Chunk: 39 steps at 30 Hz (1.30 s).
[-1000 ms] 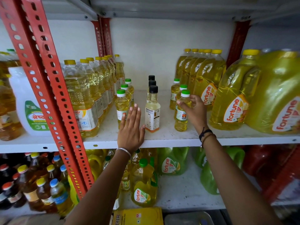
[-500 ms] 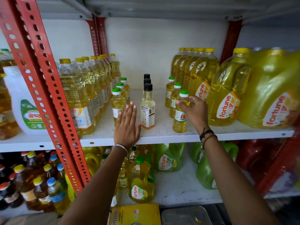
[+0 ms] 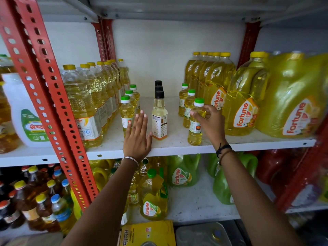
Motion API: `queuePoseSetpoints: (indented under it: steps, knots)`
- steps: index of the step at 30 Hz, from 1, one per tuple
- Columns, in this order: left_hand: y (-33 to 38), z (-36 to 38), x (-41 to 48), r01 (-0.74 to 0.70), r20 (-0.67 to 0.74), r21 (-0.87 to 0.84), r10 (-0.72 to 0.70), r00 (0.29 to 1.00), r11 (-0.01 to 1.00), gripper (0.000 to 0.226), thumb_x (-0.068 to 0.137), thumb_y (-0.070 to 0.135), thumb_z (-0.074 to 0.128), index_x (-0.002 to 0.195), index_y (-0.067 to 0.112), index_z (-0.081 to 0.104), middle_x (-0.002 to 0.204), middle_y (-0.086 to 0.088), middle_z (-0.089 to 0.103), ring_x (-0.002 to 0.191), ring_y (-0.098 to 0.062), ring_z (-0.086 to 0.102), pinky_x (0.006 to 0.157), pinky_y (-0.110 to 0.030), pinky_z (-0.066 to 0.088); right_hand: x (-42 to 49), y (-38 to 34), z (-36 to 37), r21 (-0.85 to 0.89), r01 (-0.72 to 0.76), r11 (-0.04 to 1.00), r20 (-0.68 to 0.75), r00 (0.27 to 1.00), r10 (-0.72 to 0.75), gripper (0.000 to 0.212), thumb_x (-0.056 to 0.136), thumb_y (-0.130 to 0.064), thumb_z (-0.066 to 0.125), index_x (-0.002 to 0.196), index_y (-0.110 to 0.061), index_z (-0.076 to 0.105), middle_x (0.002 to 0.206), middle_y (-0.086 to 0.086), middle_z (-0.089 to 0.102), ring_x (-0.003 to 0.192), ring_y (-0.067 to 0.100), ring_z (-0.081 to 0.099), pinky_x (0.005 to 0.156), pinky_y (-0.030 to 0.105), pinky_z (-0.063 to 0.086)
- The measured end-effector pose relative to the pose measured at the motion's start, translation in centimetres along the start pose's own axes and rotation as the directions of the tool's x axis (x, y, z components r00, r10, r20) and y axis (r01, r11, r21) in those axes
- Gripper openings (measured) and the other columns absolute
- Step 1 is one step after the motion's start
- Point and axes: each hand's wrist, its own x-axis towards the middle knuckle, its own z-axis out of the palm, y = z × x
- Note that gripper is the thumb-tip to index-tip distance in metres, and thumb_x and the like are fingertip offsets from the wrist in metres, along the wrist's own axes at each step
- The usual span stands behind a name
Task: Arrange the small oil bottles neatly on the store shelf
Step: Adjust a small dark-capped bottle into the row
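Three short rows of small oil bottles stand on the white shelf (image 3: 177, 150). The left row has green caps, its front bottle (image 3: 126, 112) partly behind my left hand (image 3: 137, 137), which lies flat and open on the shelf, fingers together, thumb near the front black-capped bottle (image 3: 159, 119) of the middle row. In the right row, my right hand (image 3: 211, 123) grips the shoulder of the front green-capped bottle (image 3: 195, 128), which stands upright at the shelf's front. Two more green-capped bottles (image 3: 188, 107) stand behind it.
Tall yellow-capped oil bottles (image 3: 88, 103) line the left side, and large Fortune jugs (image 3: 245, 103) fill the right. A red perforated upright (image 3: 51, 96) crosses the left. The lower shelf holds green Fortune jugs (image 3: 182, 173) and dark bottles (image 3: 35, 201).
The view has dropped slightly and both hands sit a little lower in frame. My right hand keeps its grip on the front right bottle; my left hand stays flat on the shelf.
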Motion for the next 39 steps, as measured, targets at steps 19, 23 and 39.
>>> queuePoseSetpoints:
  steps: [19, 23, 39]
  knots:
    - [-4.0, -1.8, 0.2, -0.048, -0.118, 0.007, 0.048, 0.992, 0.999, 0.060, 0.097, 0.031, 0.029, 0.150, 0.008, 0.014, 0.157, -0.005, 0.012, 0.146, -0.014, -0.002, 0.117, -0.038, -0.005, 1.1, -3.6, 9.6, 0.274, -0.017, 0.961, 0.190, 0.981, -0.037, 0.040, 0.093, -0.011, 0.052, 0.132, -0.004, 0.045, 0.133, 0.013, 0.056, 0.122, 0.020, 0.054, 0.102, 0.026, 0.041]
    - [-4.1, -1.6, 0.1, -0.061, -0.126, -0.025, 0.057, 0.990, 0.998, 0.060, 0.097, 0.031, 0.029, 0.150, 0.007, 0.014, 0.157, -0.006, 0.011, 0.146, -0.015, 0.000, 0.117, -0.038, -0.001, 2.3, -3.6, 10.6, 0.297, -0.043, 0.954, 0.289, 0.956, -0.047, 0.039, 0.091, -0.008, 0.053, 0.130, -0.005, 0.049, 0.127, 0.016, 0.061, 0.118, 0.023, 0.057, 0.103, 0.034, 0.044]
    - [-4.2, -1.6, 0.0, -0.047, -0.071, -0.057, 0.043, 0.997, 0.997, 0.060, 0.098, 0.032, 0.028, 0.150, 0.007, 0.015, 0.158, -0.007, 0.011, 0.146, -0.020, 0.005, 0.118, -0.036, -0.002, 3.0, -3.3, 11.9, 0.175, 0.004, 0.985, 0.095, 0.995, -0.021, 0.042, 0.072, -0.026, 0.079, 0.105, -0.010, 0.058, 0.099, 0.006, 0.061, 0.082, 0.010, 0.054, 0.069, 0.014, 0.046]
